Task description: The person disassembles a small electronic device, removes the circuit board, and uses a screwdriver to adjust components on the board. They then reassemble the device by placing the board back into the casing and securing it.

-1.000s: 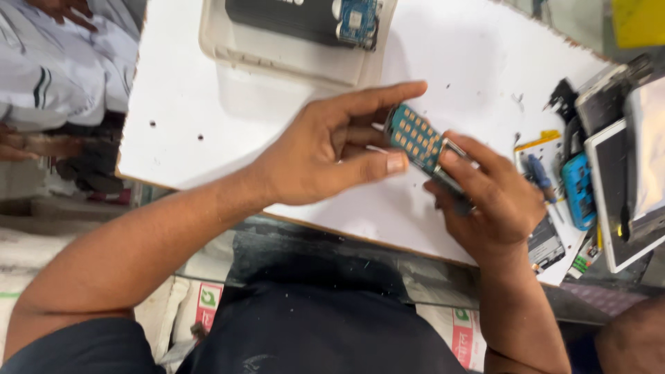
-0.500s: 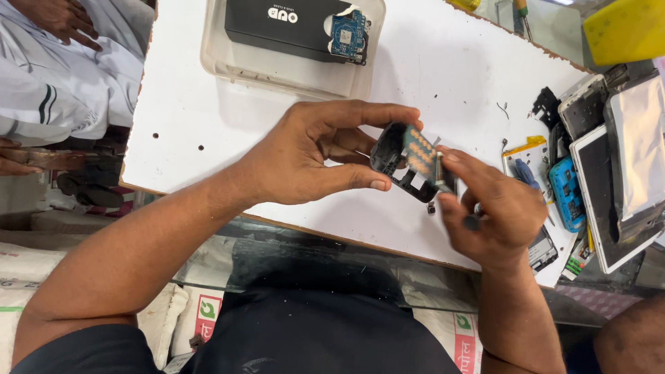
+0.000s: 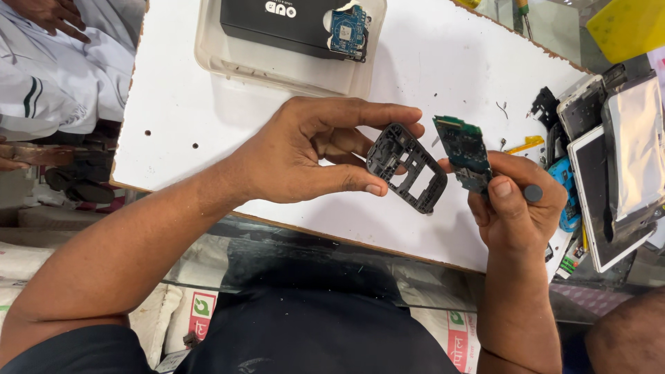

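Half a second earlier the frame [image 3: 407,168] and the board [image 3: 464,152] were pressed together between both hands; now they had come apart, a gap showing between them above the white counter [image 3: 173,104]. The left hand [image 3: 305,156] reached in palm down, thumb and fingers pinched shut on the dark frame's left edge. The right hand [image 3: 516,208] was curled closed, thumb up, gripping the green board's lower end along with a dark tool handle [image 3: 533,192]. A clear tray [image 3: 277,59] sat beyond.
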